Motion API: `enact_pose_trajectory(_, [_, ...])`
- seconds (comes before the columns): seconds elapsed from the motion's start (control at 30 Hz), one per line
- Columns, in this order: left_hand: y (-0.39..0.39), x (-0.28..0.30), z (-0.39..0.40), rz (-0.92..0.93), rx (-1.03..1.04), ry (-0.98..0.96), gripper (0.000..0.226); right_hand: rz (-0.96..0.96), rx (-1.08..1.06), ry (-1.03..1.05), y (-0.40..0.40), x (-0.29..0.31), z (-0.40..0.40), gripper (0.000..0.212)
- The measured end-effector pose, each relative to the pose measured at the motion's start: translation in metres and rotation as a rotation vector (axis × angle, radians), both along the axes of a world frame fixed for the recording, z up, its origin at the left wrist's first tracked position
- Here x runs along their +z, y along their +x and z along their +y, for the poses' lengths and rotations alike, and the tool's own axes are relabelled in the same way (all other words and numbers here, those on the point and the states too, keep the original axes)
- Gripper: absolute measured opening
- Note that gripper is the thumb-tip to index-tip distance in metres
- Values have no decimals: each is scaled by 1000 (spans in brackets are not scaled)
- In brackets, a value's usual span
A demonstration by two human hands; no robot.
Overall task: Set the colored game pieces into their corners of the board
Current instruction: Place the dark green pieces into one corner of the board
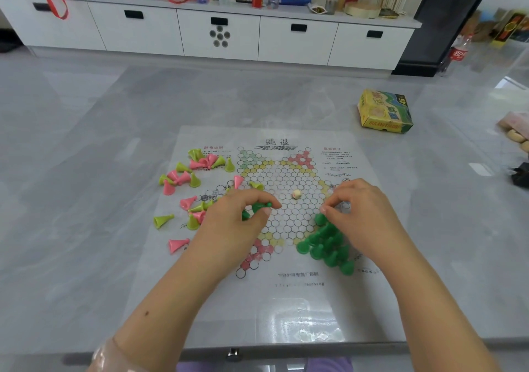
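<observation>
Green pieces (329, 245): my right hand (357, 214) pinches one, left hand (237, 217) grips spares; next, seat it in its corner.

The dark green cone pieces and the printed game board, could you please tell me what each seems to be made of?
The dark green cone-shaped game pieces look like moulded plastic: uniform colour, smooth surfaces, a soft sheen. The white printed game board with circles seems to be a thin glossy sheet, probably plastic film or laminated paper: it lies flat and mirrors window light near its front edge.
</observation>
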State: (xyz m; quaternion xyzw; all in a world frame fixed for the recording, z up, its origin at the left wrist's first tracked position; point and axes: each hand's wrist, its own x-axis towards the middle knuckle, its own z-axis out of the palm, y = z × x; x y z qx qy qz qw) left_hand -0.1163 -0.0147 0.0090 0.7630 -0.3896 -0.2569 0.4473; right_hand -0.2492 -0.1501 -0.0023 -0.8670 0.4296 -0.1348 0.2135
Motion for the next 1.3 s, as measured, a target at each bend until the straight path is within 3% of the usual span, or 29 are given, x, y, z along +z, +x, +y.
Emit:
enact_pose_trajectory(0.5, [1,0,-1,-33,-24,11,16,17,28,-25,-2,2,0,10])
enact_pose_trajectory(0.7, [-1,-3,-3,-87,-19,32,17,-285,148,23,3,19,14,11])
enact_pose_trajectory(0.87, [-4,-1,-2,-64,-35,23,19,-307,319,134,13,17,28,8])
enact_pose_trajectory(1.17, [-6,1,-3,-40,-42,17,16,-346,299,145,15,15,27,5])
enact_pose_trajectory(1.3, [-5,-3,-4,30,27,13,25,-344,209,111,9,19,20,6])
